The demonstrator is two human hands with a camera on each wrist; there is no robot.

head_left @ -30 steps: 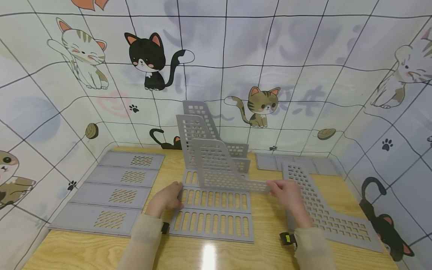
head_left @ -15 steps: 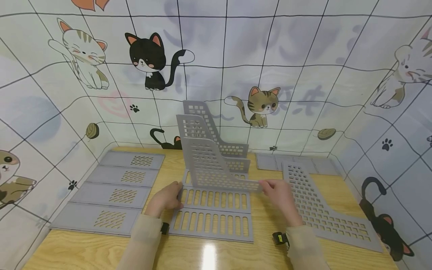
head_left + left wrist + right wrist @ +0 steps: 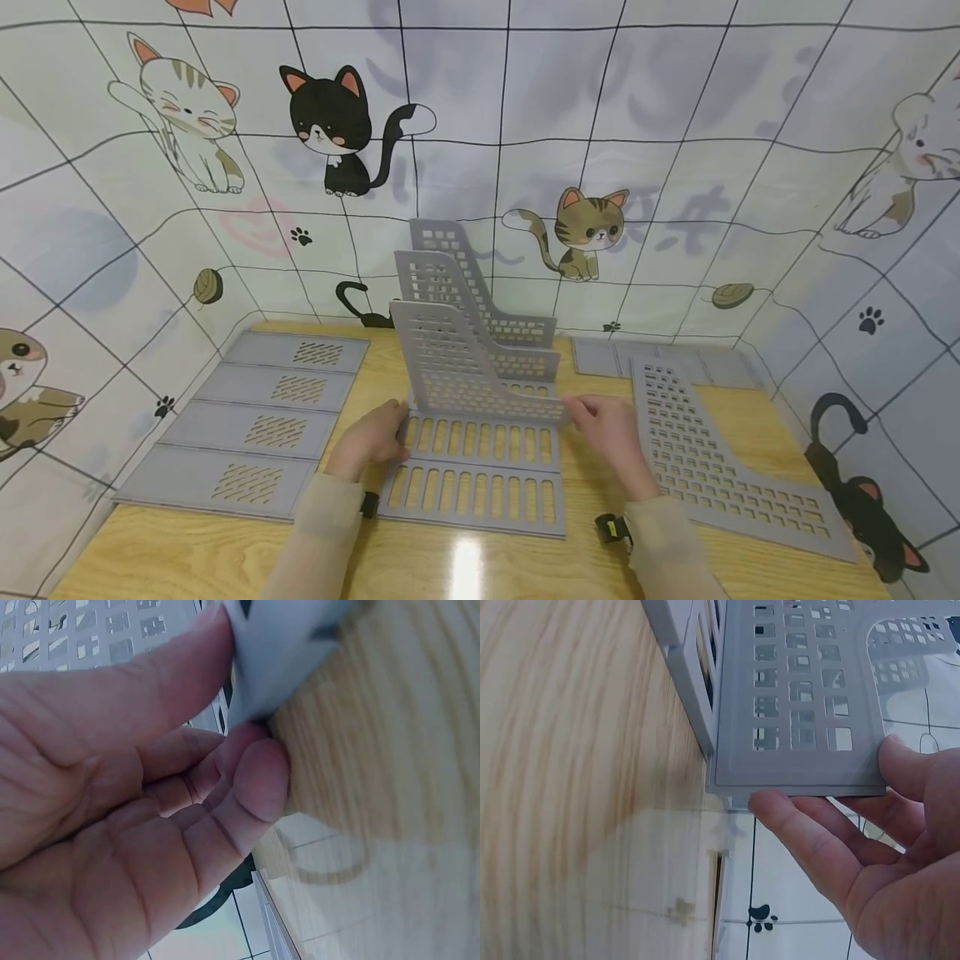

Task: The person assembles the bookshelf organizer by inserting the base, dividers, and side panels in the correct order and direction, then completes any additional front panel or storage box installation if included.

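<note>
On the table, both hands pinching: left hand (image 3: 372,437) the slotted base (image 3: 472,492), right hand (image 3: 606,427) the upright divider (image 3: 457,367).

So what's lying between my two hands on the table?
In the head view, the slotted grey base panel spans from left hand to right hand.

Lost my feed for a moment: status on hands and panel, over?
Left hand pinching slotted base panel edge. Right hand holding front upright divider by its low end. Two dividers already standing behind. Nothing blocking.
</note>
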